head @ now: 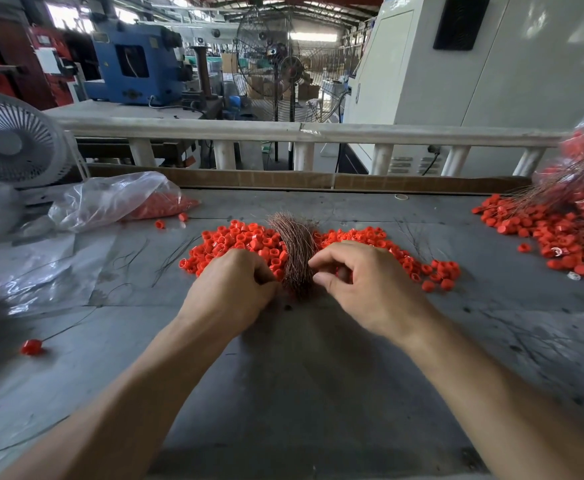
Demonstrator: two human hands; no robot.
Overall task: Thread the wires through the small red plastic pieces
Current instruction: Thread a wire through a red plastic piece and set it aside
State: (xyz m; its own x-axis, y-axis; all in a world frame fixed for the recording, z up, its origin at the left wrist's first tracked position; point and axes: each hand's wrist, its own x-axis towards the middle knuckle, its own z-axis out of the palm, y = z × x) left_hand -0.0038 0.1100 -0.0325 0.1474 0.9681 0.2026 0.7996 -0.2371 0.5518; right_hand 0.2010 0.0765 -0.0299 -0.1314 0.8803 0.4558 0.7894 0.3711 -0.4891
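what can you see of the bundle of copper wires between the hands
The bundle of copper wires is a thick sheaf of thin, reddish-brown metallic strands. It lies on the grey table, running away from the person and fanning at its far end, across the pile of red plastic pieces. The left hand and right hand flank its near end, fingers at the strands.

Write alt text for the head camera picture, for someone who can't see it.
A person's left hand and right hand work at a bundle of copper wires lying across a pile of small red plastic pieces on a grey workbench. More red pieces with wires attached lie at right, a plastic bag at left.
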